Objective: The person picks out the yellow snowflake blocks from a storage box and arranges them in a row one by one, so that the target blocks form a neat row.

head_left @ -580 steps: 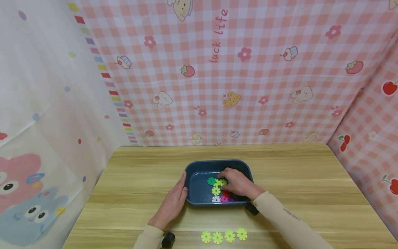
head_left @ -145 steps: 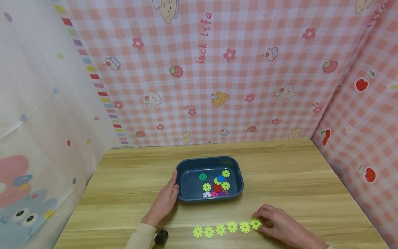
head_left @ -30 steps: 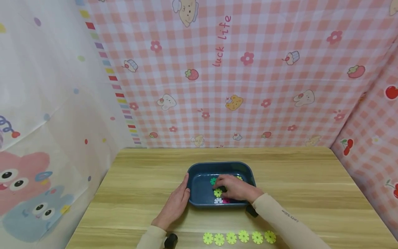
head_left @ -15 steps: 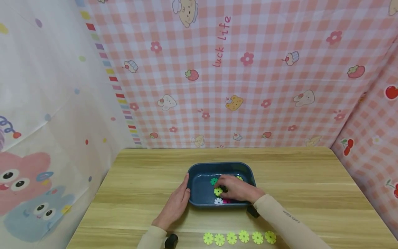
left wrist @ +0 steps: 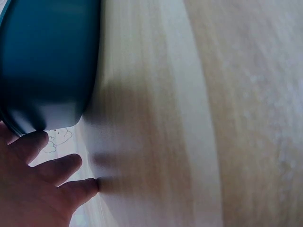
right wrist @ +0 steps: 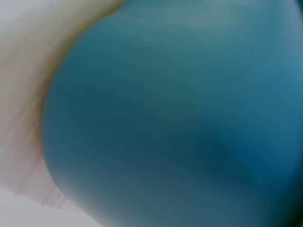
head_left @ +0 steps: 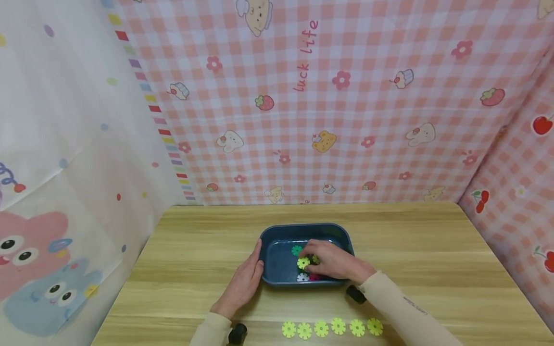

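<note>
In the head view, my right hand (head_left: 331,260) reaches into a dark blue rectangular tub (head_left: 277,229) and pinches a yellow-green snowflake disc (head_left: 304,263) between thumb and forefinger. Around it in the tub lie a green disc (head_left: 296,250), a white disc (head_left: 302,277), a magenta disc (head_left: 314,277) and another yellow-green one (head_left: 316,259); the hand hides others. My left hand (head_left: 242,283) rests with extended fingers against the tub's left end. Its spread fingers (left wrist: 59,169) show beside the tub wall (left wrist: 49,61) in the left wrist view. The tub's outer wall (right wrist: 175,118) fills most of the right wrist view.
Several yellow-green discs form a row (head_left: 321,328) on the wooden table (head_left: 173,269), near its front edge. A pink checked cloth (head_left: 285,125) hangs behind the table, with more printed cloth at both sides. Black wrist cameras (head_left: 356,294) sit on the sleeves.
Over the last second the pinched disc has risen slightly away from the white one. Since the oldest frame, the row has lengthened to the right. My left hand stays at the tub.
</note>
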`<move>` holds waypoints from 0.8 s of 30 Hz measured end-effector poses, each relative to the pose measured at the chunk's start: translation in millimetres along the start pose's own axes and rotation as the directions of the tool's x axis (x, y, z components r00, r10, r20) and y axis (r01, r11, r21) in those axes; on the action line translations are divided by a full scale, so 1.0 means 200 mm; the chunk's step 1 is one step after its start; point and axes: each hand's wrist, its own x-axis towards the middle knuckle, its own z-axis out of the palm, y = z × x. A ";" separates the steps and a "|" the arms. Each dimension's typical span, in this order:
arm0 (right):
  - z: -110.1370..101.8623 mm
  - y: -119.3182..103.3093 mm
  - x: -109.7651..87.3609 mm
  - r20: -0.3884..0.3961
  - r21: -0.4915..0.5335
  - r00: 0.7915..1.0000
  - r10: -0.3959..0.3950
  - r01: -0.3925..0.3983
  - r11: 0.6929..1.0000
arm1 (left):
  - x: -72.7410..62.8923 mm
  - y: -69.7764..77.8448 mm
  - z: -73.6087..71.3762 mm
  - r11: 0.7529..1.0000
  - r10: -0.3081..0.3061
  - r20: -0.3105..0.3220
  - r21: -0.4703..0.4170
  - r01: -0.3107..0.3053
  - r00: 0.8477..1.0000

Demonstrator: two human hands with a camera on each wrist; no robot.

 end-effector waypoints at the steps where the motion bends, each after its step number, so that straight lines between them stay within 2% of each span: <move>1: 0.00 0.00 -0.01 -0.003 0.004 1.000 0.005 -0.005 1.000 | 0.00 0.00 0.00 1.000 -0.002 0.000 0.000 0.002 1.000; 19: -0.08 -0.06 -0.17 -0.096 0.119 0.994 0.054 -0.043 0.992 | 0.00 0.00 0.01 1.000 0.012 -0.011 -0.002 -0.012 1.000; 24: -0.10 -0.08 -0.22 -0.136 0.100 0.989 0.051 -0.037 0.994 | 0.00 0.00 0.01 1.000 0.004 -0.007 -0.003 -0.004 1.000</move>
